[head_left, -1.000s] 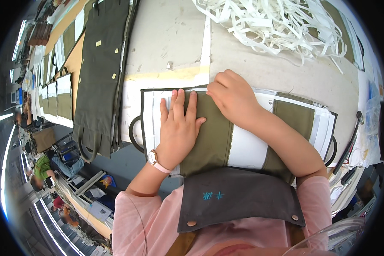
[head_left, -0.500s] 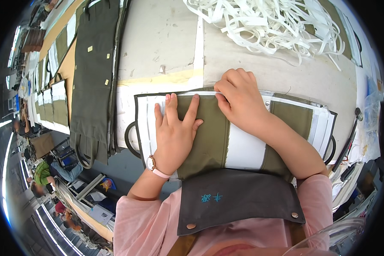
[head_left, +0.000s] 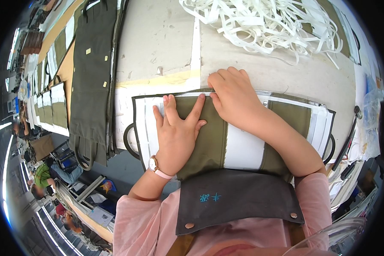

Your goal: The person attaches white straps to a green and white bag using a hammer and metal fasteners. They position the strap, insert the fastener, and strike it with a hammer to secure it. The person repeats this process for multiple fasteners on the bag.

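Note:
An olive fabric bag piece (head_left: 200,145) with white panels, dark edging and black loop handles lies flat in front of me. My left hand (head_left: 175,132) is spread on its left half, fingertips pressing close to the far edge. A thin white strip (head_left: 206,94) runs along that edge. My right hand (head_left: 234,96) is closed in a pinch over the strip, just right of my left index fingertip. Its curled fingers partly hide the pinched spot. A small snap (head_left: 265,103) shows right of that hand.
A tangled heap of white strips (head_left: 269,30) lies at the far right of the table. Dark olive bags (head_left: 91,85) are stacked on the left. A black-handled tool (head_left: 350,132) and clear plastic (head_left: 371,123) sit at the right edge. Other people work at lower left.
My right hand has slid slightly left along the far edge, still pinched. The left index finger has shifted a little right; its palm stays on the fabric.

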Available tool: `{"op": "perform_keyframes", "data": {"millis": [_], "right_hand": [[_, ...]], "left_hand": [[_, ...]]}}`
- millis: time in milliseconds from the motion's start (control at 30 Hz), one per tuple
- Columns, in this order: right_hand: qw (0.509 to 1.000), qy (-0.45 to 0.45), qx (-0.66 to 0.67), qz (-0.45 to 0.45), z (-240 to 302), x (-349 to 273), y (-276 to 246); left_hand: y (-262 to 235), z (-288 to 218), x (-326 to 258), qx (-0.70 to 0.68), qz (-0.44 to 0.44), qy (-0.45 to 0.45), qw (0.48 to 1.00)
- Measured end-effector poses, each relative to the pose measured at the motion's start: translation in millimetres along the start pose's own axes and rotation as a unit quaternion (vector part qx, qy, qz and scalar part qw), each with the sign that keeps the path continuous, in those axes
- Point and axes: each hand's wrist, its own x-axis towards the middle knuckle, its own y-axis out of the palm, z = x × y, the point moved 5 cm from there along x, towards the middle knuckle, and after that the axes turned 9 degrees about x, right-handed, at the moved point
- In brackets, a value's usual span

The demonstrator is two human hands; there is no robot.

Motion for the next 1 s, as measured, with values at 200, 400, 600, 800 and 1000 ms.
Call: {"op": "perform_keyframes", "data": {"millis": [200,400,600,800,1000], "right_hand": [[0.998,-0.047,0.017,-0.035,0,3,2],[0.996,-0.079,0.043,-0.023,2,6,5],[0.989,-0.114,0.083,-0.055,-2,5,9],[0.984,-0.179,-0.002,0.004,6,-4,7],[0.965,-0.237,-0.113,0.026,17,-13,6]], "left_hand": [[-1,-2,-1,0.015,-0.002,0.007,1.0],[1,-2,1,0.008,-0.003,-0.007,1.0],[1,-1,-2,0.0,-0.03,-0.014,0.999],[-6,7,0,-0.029,-0.029,-0.007,0.999],[-4,14,-3,-0.053,-0.056,-0.019,0.997]]}}
